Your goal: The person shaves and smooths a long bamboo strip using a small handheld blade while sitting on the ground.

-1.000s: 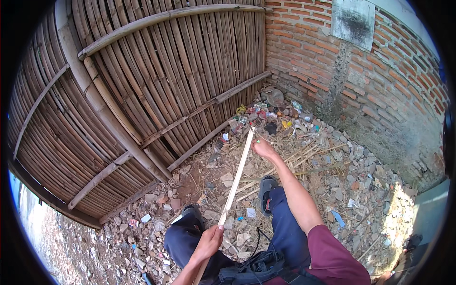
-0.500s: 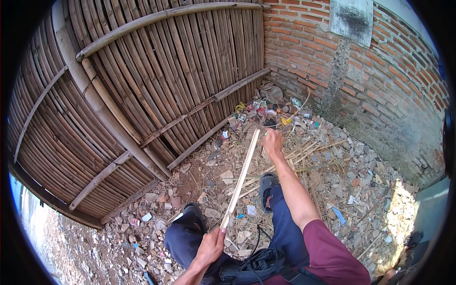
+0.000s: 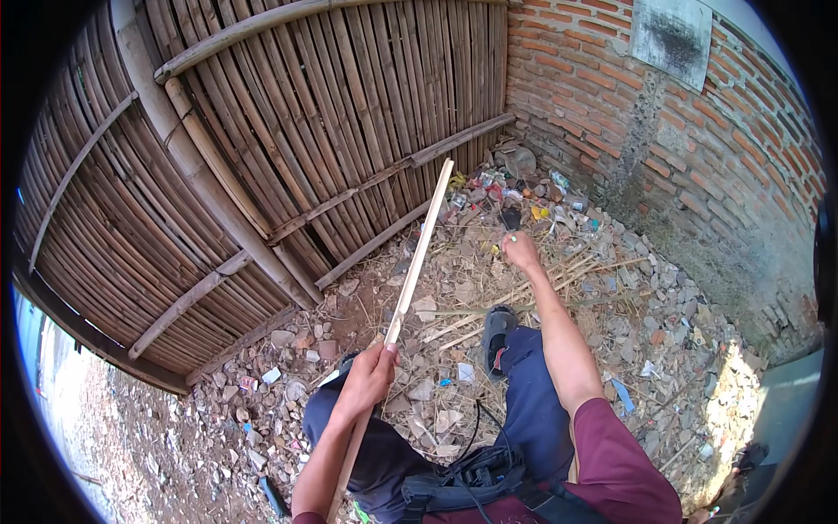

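Note:
My left hand [image 3: 370, 377] is closed around a long, pale split bamboo strip [image 3: 417, 266]. The strip slants up and away past the hand, its far tip in front of the bamboo fence. Its lower part runs back along my left forearm. To the right of the strip and apart from it, my right hand [image 3: 522, 251] is closed on a knife [image 3: 511, 218] whose dark blade points away from me. The fist hides most of the handle. Several other bamboo strips [image 3: 567, 279] lie on the ground beyond my right foot.
A bamboo slat fence [image 3: 349, 113] stands at the left and meets a brick wall [image 3: 576, 96] in the far corner. Litter [image 3: 497, 194] is heaped there. Broken stones and rubble [image 3: 628, 341] cover the ground about my shoes [image 3: 497, 332]. Black straps [image 3: 476, 480] lie at my waist.
The bamboo strip has come up and back with my left hand, which slid or moved to the left. My right hand and the knife have moved right, away from the strip's far end.

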`<state>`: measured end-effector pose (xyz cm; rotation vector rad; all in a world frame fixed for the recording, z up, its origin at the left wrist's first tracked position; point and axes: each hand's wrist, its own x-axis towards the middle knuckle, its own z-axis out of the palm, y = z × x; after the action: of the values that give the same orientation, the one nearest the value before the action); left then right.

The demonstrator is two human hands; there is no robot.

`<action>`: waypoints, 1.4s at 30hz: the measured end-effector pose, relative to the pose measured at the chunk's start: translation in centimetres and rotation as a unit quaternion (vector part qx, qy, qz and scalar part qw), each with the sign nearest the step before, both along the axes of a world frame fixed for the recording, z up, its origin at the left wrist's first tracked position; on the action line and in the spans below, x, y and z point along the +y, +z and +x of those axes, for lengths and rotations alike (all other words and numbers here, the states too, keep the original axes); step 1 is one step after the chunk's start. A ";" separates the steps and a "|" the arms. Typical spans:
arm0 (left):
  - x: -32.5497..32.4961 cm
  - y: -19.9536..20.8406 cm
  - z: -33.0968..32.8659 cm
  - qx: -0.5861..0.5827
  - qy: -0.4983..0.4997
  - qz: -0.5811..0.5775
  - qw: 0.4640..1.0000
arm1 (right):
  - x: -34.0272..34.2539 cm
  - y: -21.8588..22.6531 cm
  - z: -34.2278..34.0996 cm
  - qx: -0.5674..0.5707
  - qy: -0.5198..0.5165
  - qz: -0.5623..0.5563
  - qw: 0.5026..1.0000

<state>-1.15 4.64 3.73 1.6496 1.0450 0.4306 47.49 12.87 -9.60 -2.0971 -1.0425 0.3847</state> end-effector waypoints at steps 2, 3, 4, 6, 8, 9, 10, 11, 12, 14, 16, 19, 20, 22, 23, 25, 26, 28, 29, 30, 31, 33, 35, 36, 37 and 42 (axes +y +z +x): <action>2.3 0.6 1.9 0.020 0.005 0.084 0.996 | 0.1 4.7 -5.6 -0.009 0.012 0.112 0.994; 3.1 1.1 4.3 0.010 -0.006 0.085 0.996 | -0.6 5.9 -5.5 -0.069 0.000 0.129 0.989; 3.7 1.6 5.8 0.010 -0.006 0.101 0.995 | -0.8 7.0 -6.8 -0.072 -0.001 0.131 0.989; 4.5 0.9 7.2 0.012 0.000 0.118 0.993 | -1.4 9.5 -10.5 -0.080 0.079 0.155 0.981; 5.7 -1.2 8.8 0.007 -0.002 0.208 0.978 | -2.1 10.7 -13.1 -0.135 0.105 0.157 0.973; 5.6 -1.7 9.5 -0.001 0.011 0.220 0.975 | -2.3 10.5 -13.6 -0.187 0.129 0.155 0.961; 5.6 -2.2 9.9 -0.001 0.010 0.218 0.976 | -2.2 10.4 -14.1 -0.187 0.128 0.153 0.962; 5.4 -2.5 10.2 -0.006 0.013 0.217 0.976 | -2.1 10.0 -14.5 -0.208 0.130 0.144 0.959; 5.2 -2.7 10.3 -0.011 0.018 0.217 0.976 | -2.1 9.6 -14.7 -0.229 0.133 0.136 0.955; 5.0 -3.2 10.5 -0.027 0.025 0.226 0.973 | -2.1 9.0 -14.8 -0.233 0.150 0.126 0.952; 5.0 -3.1 10.6 -0.027 0.030 0.220 0.975 | -2.1 8.5 -15.0 -0.246 0.182 0.113 0.945; 5.7 -3.9 9.8 -0.026 0.037 0.203 0.978 | -2.5 8.8 -16.8 -0.257 0.208 0.078 0.940; 5.9 -4.1 9.7 -0.025 0.034 0.189 0.981 | -2.5 8.6 -17.1 -0.256 0.209 0.078 0.941; 6.1 -4.5 9.4 -0.050 0.032 0.123 0.991 | -2.6 8.3 -17.5 -0.253 0.235 0.084 0.935; 6.4 -4.9 9.2 -0.076 0.031 0.058 0.995 | -2.7 8.3 -17.7 -0.252 0.236 0.085 0.934; 6.7 -5.6 8.7 -0.088 0.023 0.059 0.994 | -2.7 8.4 -18.1 -0.242 0.240 0.125 0.932; 6.6 -5.4 8.7 -0.101 0.013 0.058 0.993 | -2.7 8.4 -18.2 -0.242 0.240 0.125 0.932; 6.4 -5.0 8.6 -0.101 0.014 0.019 0.995 | -2.7 8.4 -18.2 -0.228 0.228 0.102 0.941; 6.1 -4.6 8.6 -0.101 0.014 -0.019 0.995 | -2.7 8.4 -18.2 -0.229 0.227 0.102 0.941; 5.9 -4.4 8.6 -0.101 0.014 -0.019 0.995 | -2.8 8.4 -18.1 -0.232 0.225 0.101 0.941; 5.6 -4.2 8.6 -0.121 0.016 -0.026 0.992 | -2.8 8.3 -18.0 -0.236 0.222 0.101 0.941; 5.4 -3.9 8.6 -0.142 0.019 -0.032 0.989 | -2.8 8.2 -18.1 -0.238 0.223 0.109 0.939; 5.3 -3.7 8.5 -0.123 0.021 -0.008 0.992 | -2.7 8.2 -18.3 -0.239 0.223 0.118 0.938; 5.5 -4.0 8.5 -0.123 0.021 -0.007 0.992 | -2.6 8.2 -18.5 -0.243 0.228 0.109 0.937; 5.6 -4.5 8.5 -0.125 0.024 0.009 0.992 | -2.5 8.3 -18.6 -0.246 0.234 0.100 0.935; 5.9 -5.5 8.9 -0.113 0.031 0.061 0.991 | -2.3 7.8 -18.6 -0.246 0.238 0.106 0.934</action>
<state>7.74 10.50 -1.74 1.6345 0.9161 0.7181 28.90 10.54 -1.79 -1.7657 -1.8122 -0.0391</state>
